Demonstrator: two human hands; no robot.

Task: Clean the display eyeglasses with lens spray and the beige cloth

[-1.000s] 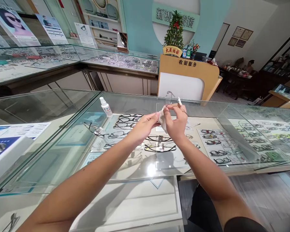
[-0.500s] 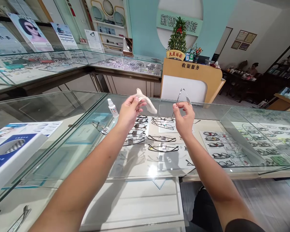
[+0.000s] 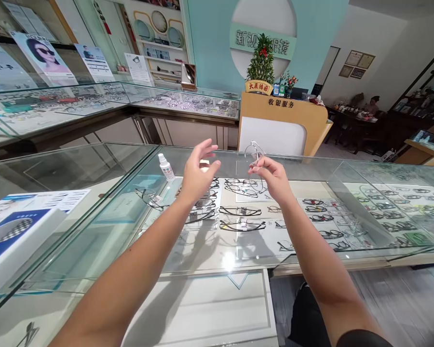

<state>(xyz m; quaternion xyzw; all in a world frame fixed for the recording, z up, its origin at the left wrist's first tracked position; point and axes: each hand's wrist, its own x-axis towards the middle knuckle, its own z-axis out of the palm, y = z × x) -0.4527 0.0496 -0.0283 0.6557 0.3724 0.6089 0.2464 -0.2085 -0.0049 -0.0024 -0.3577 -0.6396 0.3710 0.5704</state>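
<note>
Bare right hand pinches thin-rimmed, clear-lensed glasses above a glass-topped display counter while the left hand is spread.

The right hand (image 3: pixel 269 173) grips the glasses (image 3: pixel 255 149) by the fingertips over the counter's (image 3: pixel 304 171) far edge, a light hold that seems meant to spare the slender frame. The left hand (image 3: pixel 198 168), nearer the far left corner, has its fingers parted and thumb out; a pale patch (image 3: pixel 204 164) shows in that gap, but whether it is held or lies beyond, I cannot tell. Just inside the corner a white plastic spray bottle (image 3: pixel 166 167) stands upright, probably there to be within easy reach. Dark-framed spectacles (image 3: pixel 238 228) lie under the glass towards the near edge, apparently set out for viewing from above.
</note>
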